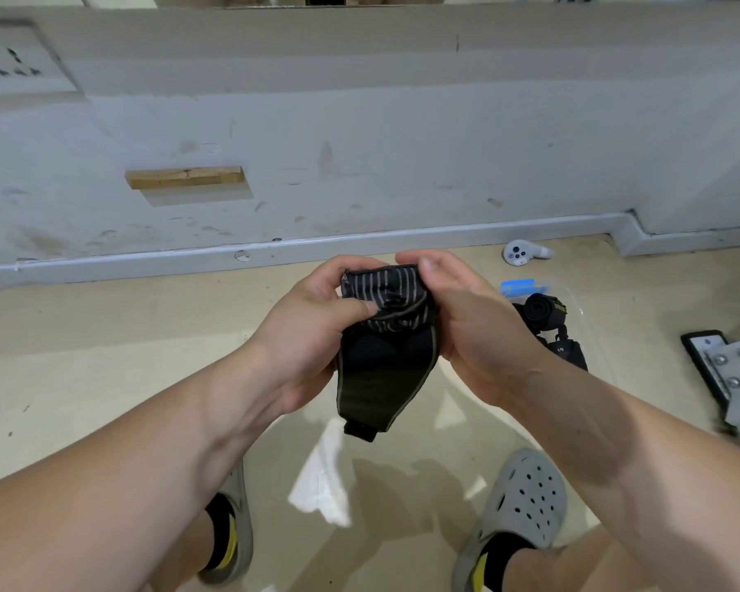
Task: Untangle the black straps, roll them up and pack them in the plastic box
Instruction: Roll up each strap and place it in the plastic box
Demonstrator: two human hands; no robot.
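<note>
Black strap (385, 361) half rolled, held above the floor (103, 343)
My left hand (312, 331) and right hand (475, 326) both curl their fingers tight around its striped woven roll, and a flat tail hangs below. My right wrist partly hides the clear plastic box (582, 318), which holds a rolled strap (543, 311). A white controller (522, 252) lies near the wall.

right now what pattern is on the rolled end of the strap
Thin pale stripes on black, on the strap; head view.

Matt black woven strap (385, 369) with pale ribbed lining; clear glossy plastic box (582, 309); glossy floor (103, 335)
</note>
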